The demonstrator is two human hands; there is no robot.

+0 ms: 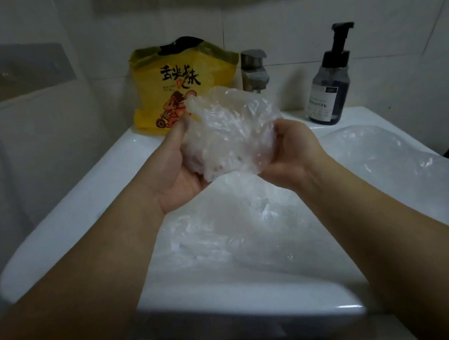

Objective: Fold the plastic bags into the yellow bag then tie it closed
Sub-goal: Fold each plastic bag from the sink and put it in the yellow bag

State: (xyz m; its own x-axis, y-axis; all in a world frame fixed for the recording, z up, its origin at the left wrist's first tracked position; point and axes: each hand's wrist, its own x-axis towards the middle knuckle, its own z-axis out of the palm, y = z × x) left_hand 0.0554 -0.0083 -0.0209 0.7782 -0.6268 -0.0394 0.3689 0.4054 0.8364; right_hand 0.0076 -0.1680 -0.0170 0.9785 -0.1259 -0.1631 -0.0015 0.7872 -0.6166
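**While both hands compress a clear bag, the yellow bag stands behind it**

As the crumpled, transparent plastic bag (pixel 231 132) is held above the white ceramic sink (pixel 62 229), it sits between the two hands as a rounded wad, slightly wider than it is tall. The left hand (pixel 175 170) lies palm-up beneath it, thumb pressed to its near-left side; its other fingers are hidden under the plastic. The right hand (pixel 294 154) curls around the wad's right end. More loose transparent plastic bags (pixel 249 234) fill the basin and spill toward the sink's right edge.

The printed yellow plastic bag (pixel 183 87) stands upright on the sink's rear edge, beyond the wad and to its left, just left of the grey metal tap (pixel 255 69). Its mouth faces upward and looks partly gathered. The left hand is judged the nearer, so the wad would have to travel away from the person and up over that rim.

The yellow bag carries large black Chinese characters, the first two apparently 舌尖, above a cartoon figure. The label on the dark pump bottle (pixel 329 88) at the rear right corner is too small to read.
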